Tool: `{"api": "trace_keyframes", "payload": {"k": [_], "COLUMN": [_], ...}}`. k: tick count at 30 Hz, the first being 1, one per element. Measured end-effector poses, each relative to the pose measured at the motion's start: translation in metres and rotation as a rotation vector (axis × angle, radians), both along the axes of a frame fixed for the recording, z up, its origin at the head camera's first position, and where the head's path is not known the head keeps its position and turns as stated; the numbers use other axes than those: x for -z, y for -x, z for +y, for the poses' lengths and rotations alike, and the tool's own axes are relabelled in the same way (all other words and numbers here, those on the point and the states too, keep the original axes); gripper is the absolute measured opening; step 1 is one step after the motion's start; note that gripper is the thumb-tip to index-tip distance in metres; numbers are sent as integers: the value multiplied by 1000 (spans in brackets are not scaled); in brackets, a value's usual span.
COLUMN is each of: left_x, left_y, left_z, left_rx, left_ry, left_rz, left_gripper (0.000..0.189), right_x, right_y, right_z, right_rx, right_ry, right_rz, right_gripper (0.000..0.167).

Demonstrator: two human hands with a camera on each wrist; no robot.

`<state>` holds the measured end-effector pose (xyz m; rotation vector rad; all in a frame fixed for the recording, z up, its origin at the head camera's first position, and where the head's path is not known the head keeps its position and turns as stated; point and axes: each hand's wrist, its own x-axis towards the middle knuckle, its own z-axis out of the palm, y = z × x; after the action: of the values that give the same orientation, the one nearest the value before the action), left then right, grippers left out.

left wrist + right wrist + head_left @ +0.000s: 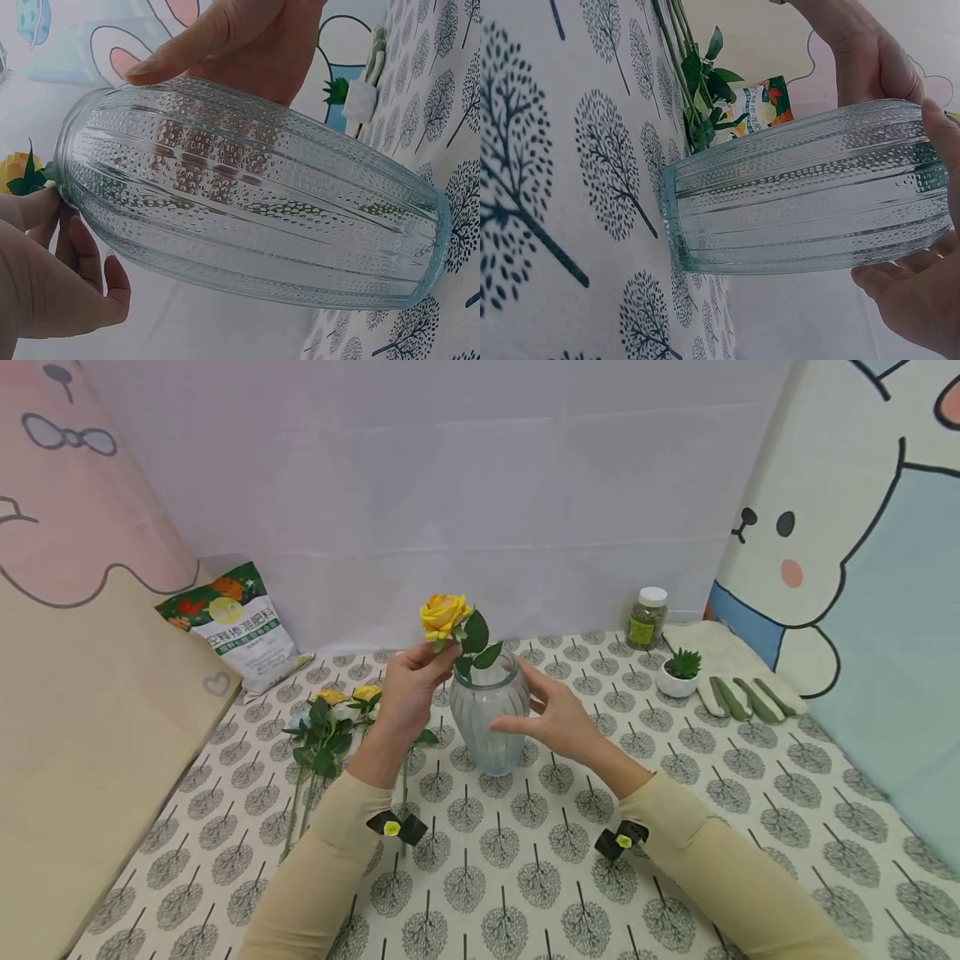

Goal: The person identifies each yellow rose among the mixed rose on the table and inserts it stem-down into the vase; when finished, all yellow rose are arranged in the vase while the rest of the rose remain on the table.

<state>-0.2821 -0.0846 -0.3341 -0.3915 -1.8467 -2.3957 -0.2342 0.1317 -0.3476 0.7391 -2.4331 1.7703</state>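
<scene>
In the head view, a clear ribbed glass vase [489,727] stands upright on the patterned cloth. My left hand [411,692] pinches a yellow rose [444,613] just under its bloom, at the left of the vase mouth. The rose's green leaves [474,633] overhang the opening, and green streaks show through the glass in the left wrist view. From the right side my right hand [562,714] holds the vase, thumb across the front and fingers behind; those fingers show blurred through the bumpy glass [225,217] in the left wrist view.
More artificial flowers [324,739], yellow and pale, lie left of the vase. A fertilizer bag [251,635] leans at the back left. Back right stand a lidded jar [647,618] and a small potted succulent [678,675], beside gloves [738,681]. A white backdrop [480,510] hangs behind.
</scene>
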Motion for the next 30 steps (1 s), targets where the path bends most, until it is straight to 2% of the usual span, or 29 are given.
{"api": "trace_keyframes", "payload": {"k": [6, 13, 17, 20, 25, 27, 29, 30], "left_x": [4, 3, -2, -7, -14, -14, -13, -11], "left_y": [0, 0, 1, 3, 9, 12, 16, 18], "left_z": [0, -8, -18, -28, -49, -61, -72, -78], "left_rx": [3, 5, -1, -6, -44, -71, -109, -129], "left_ry": [-32, -66, -112, -155, -204, -175, -61, 23], "left_rz": [-49, -85, -107, -104, -48, -24, -8, -9], "left_gripper": [23, 23, 24, 22, 18, 14, 10, 14], "right_x": [1, 27, 34, 35, 34, 34, 34, 34], "right_y": [0, 18, 22, 21, 21, 21, 22, 22], "right_z": [-1, -1, 0, 2, 4, 5, 6, 7], "right_rx": [-5, -1, -2, 1, -4, -5, -1, 0], "right_ry": [-1, -4, -2, 3, 9, 8, 7, 8], "right_rz": [1, 4, 4, 8, 28, 34, 34, 35], "right_gripper": [95, 99, 102, 102, 103, 103, 104, 104]}}
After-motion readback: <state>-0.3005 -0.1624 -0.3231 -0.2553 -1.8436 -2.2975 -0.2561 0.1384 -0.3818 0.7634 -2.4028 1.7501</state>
